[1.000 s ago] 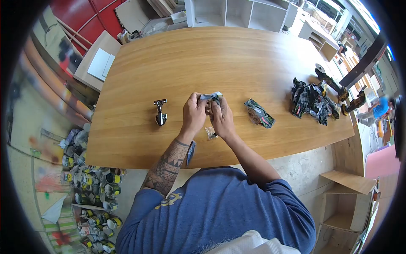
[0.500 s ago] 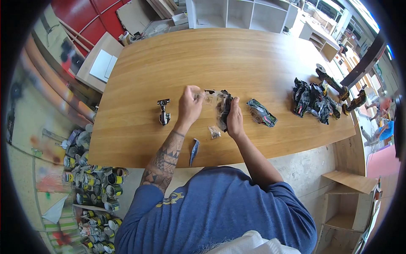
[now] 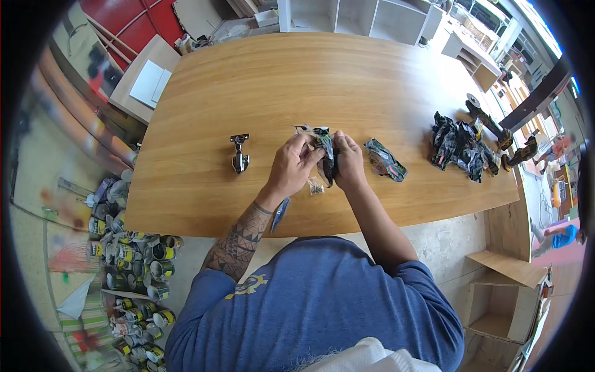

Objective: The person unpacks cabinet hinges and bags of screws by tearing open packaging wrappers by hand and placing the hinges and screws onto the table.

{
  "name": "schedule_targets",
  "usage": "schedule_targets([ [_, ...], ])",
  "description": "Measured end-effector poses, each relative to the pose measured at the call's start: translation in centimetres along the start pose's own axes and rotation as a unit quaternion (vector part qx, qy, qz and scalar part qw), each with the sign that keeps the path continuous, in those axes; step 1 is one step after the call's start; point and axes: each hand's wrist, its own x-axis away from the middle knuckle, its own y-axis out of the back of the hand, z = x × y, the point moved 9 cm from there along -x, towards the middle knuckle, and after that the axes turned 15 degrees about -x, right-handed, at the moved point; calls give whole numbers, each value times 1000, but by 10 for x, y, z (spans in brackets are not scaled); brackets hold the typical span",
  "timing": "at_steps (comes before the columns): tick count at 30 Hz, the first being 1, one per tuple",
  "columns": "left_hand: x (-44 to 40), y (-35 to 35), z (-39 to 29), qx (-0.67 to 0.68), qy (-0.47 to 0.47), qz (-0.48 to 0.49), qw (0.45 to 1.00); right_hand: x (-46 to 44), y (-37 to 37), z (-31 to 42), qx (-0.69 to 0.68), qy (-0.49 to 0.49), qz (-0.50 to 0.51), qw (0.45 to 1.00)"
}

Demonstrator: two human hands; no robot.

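My left hand and my right hand are close together over the table, both closed on a crumpled black and clear plastic packet. What is inside the packet is mostly hidden by my fingers. Just below my hands a small clear bag of screws lies on the wood. A metal cabinet hinge rests to the left of my left hand. Another black and clear packet lies to the right of my right hand. Partly behind my left forearm is a narrow blue strip.
The wooden table fills the middle of the view. On its right side are a pile of black packets and cordless power tools. Many paint cans stand on the floor at left. A person is at the far right.
My left hand has moved right and down toward my right hand and now grips the packet too. The clear film that was stretched between my hands is now bunched up.
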Motion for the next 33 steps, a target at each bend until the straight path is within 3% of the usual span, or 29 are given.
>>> schedule_targets([
  [1,2,-3,5,-1,0,2,1000,0,0,-1,-2,1,-1,1000],
  [3,6,-7,23,129,18,-34,991,6,-7,10,72,29,-14,997],
  [4,4,-2,21,128,20,-35,991,17,-38,19,30,28,-3,999],
  [6,6,-6,12,-11,-13,46,999,12,-38,16,99,17,36,994],
  [7,10,-7,14,-11,-9,46,999,12,-43,13,166,10,76,983],
  [10,16,-11,18,-36,-19,18,999,6,-26,6,97,43,-35,994],
  [11,19,-8,23,20,-13,-28,999,4,-13,6,43,63,-94,993],
  [12,21,-5,28,78,-8,-75,994,-11,13,-3,137,118,-93,979],
  [15,32,-3,40,75,31,-140,987,-7,-1,-5,256,151,-54,953],
  [17,32,-2,45,58,33,-139,988,8,-17,4,275,152,-46,948],
  [19,32,-3,66,257,105,-154,948,14,-28,-17,231,-15,26,973],
  [21,31,0,72,264,108,-145,947,17,-27,-23,277,-30,21,960],
  [23,30,0,74,317,96,-147,932,14,-24,-33,178,-66,37,981],
  [27,40,1,80,398,108,-199,889,13,-21,-34,195,-74,33,977],
  [29,42,2,82,429,118,-212,870,22,-36,-13,439,22,51,897],
  [33,34,34,89,444,106,-283,844,31,-23,-1,503,92,11,859],
])
